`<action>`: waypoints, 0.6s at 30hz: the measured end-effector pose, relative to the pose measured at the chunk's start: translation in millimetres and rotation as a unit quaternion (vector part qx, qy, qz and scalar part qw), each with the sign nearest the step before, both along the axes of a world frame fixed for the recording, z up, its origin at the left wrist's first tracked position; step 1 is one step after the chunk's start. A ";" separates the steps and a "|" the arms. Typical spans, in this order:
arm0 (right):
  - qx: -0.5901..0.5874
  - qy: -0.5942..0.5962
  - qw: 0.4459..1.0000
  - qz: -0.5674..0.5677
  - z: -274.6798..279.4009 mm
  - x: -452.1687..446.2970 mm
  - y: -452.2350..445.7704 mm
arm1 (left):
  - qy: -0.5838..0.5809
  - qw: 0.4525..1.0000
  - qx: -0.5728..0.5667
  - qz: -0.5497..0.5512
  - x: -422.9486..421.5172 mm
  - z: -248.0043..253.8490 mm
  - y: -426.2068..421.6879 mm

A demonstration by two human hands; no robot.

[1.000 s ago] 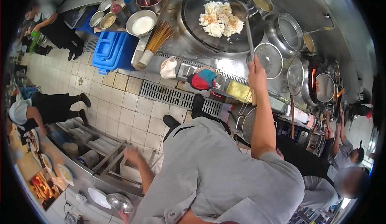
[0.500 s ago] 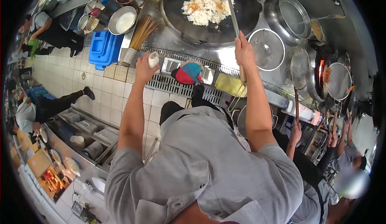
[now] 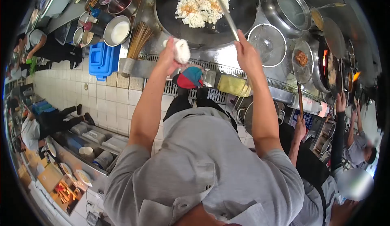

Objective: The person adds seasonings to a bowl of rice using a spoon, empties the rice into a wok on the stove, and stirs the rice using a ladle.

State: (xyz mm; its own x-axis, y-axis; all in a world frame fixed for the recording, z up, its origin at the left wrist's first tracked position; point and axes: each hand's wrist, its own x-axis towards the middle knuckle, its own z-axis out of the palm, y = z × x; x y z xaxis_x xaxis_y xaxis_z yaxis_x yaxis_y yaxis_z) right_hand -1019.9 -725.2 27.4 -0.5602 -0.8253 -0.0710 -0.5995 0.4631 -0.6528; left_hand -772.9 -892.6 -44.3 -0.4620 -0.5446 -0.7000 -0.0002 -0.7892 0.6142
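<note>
My left hand [image 3: 167,59] is closed round a bundled white cloth [image 3: 182,51], held just in front of the wok's near edge. My right hand [image 3: 248,55] grips the handle of a ladle [image 3: 227,17]. Its metal shaft runs forward over the large dark wok [image 3: 241,21], and the head is blurred at the top edge of the view. White rice [image 3: 193,13] with orange-brown patches lies in the wok. Below my left hand, a red and teal cloth [image 3: 190,78] rests on the counter's front ledge.
A bamboo brush [image 3: 140,39] and a bowl of white contents [image 3: 117,32] stand left, above a blue bin [image 3: 102,59]. Right of the wok are a round strainer [image 3: 266,45] and a steel pot [image 3: 284,7]. At far right, co-workers' hands [image 3: 300,126] work near an open flame.
My left hand has moved right and forward with the white cloth, which now shows more. The ladle has swung left over the rice. A co-worker's strainer at right now holds brown food.
</note>
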 end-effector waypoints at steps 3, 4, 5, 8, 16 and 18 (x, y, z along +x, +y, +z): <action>0.003 0.035 0.997 -0.070 -21.2 18.4 21.6 | 0.006 0.997 0.048 -0.067 -12.9 2.8 -15.4; -0.006 0.038 0.995 -0.090 -36.5 29.2 31.3 | -0.001 0.996 0.057 -0.071 -16.6 8.7 -17.0; 0.013 0.043 0.995 -0.086 -45.7 49.1 44.6 | -0.004 0.995 0.064 -0.073 -22.3 13.5 -21.1; -0.024 -0.028 0.996 -0.085 -21.2 117.0 89.2 | 0.069 0.992 0.061 -0.086 -38.4 -32.6 -33.9; 0.034 -0.018 0.999 -0.010 106.6 181.8 180.7 | 0.115 0.986 0.119 0.028 9.4 58.7 47.2; 0.072 0.010 0.997 0.005 94.0 165.9 158.7 | 0.136 0.984 0.107 -0.050 6.2 38.2 25.9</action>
State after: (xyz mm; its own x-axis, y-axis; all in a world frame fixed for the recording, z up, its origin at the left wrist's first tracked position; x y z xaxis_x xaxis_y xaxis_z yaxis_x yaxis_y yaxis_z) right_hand -854.1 -566.5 121.4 -0.5538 -0.8134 -0.1782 -0.6166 0.5444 -0.5688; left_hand -766.8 -866.6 -6.1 -0.6921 -0.3401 -0.6366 0.0562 -0.9048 0.4222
